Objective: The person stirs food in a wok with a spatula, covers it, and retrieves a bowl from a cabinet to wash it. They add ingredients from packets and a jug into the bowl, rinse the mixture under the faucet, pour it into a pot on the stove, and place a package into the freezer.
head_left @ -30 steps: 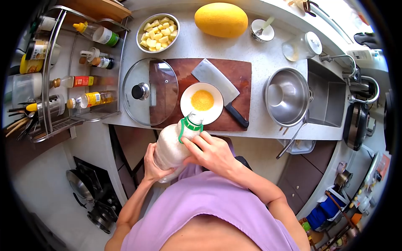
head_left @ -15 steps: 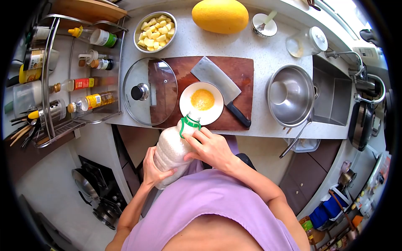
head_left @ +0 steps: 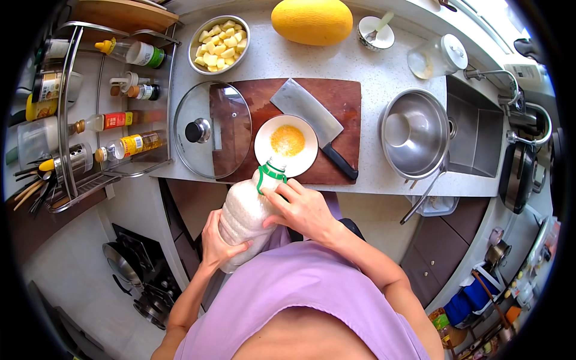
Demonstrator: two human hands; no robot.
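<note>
Speckled white counter (head_left: 373, 90) is run along the top, w/ a steel sink (head_left: 474, 129) set in at R & dark brown cabinets (head_left: 447, 246) fitted below. Daylight is let in by a window (head_left: 497, 15), top R. Beige floor (head_left: 378, 231) is seen betw. cabinets.

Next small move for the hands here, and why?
I'd probably raise the bottle's base slightly with the left hand, the right hand steadying it near the neck. The uncapped mouth already points into the white bowl, the bottle holds plenty of pale grains, and the bowl's contents look mostly yellow.
</note>
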